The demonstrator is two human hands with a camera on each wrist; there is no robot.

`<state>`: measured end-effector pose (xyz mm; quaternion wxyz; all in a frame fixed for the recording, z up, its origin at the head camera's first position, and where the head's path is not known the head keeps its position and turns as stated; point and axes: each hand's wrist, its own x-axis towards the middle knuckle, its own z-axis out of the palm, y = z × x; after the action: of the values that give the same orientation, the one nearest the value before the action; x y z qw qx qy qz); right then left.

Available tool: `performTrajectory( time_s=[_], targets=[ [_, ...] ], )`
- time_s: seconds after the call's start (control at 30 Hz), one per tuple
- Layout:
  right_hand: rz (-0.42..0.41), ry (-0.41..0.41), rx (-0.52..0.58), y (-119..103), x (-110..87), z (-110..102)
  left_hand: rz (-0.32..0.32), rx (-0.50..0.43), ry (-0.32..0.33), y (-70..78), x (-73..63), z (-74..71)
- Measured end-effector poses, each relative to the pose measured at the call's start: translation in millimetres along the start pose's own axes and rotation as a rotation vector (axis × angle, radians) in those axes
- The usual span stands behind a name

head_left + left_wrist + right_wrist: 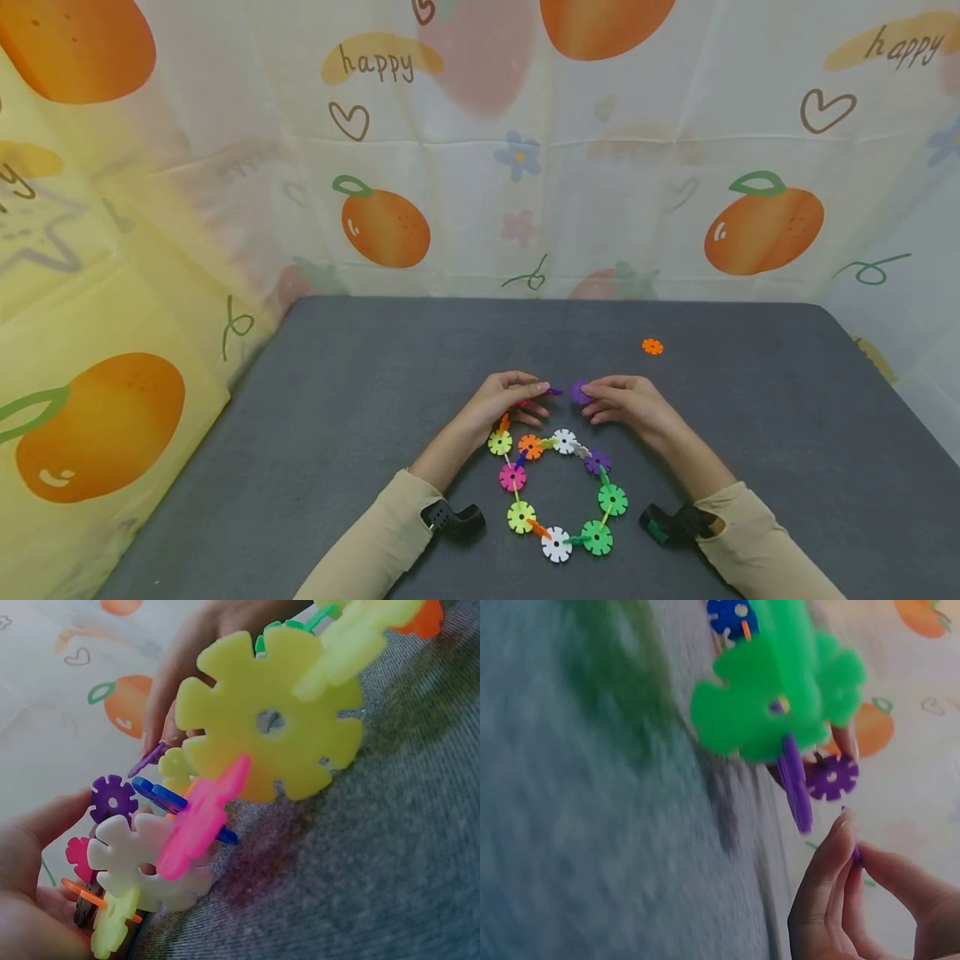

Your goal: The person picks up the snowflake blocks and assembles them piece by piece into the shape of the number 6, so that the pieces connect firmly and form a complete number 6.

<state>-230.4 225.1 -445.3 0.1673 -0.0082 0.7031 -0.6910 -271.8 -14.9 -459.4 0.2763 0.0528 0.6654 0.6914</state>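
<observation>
Several notched plastic snowflake discs form a linked ring (557, 546) in the head view, with a short tail at upper left. My left hand (517, 398) holds the tail's end, where a purple disc (113, 799) shows at the thumb beside a pink disc (79, 857). Between thumb and fingers, my right hand (628, 402) pinches another purple disc (579, 392). The two purple discs face each other across a small gap. Seen edge-on in the right wrist view, the right hand's disc (856, 856) is mostly covered by fingers.
A loose orange disc (652, 347) lies farther back on the dark grey table (420, 333), right of centre. Both wrists carry black camera mounts (456, 521) close to the ring. Behind the table hangs a printed cloth (465, 217).
</observation>
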Motion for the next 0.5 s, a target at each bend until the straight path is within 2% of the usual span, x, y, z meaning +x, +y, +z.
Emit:
performTrajectory(
  time_s=[0.33,0.5],
  targets=[
    [-0.01,-0.013,0.059,2,-0.9,13,0.015,0.021,0.007,-0.8,0.1,-0.2],
    [-0.007,0.02,0.061,1,-1.6,15,0.022,0.023,0.001,-0.7,-0.5,-0.4]
  ],
)
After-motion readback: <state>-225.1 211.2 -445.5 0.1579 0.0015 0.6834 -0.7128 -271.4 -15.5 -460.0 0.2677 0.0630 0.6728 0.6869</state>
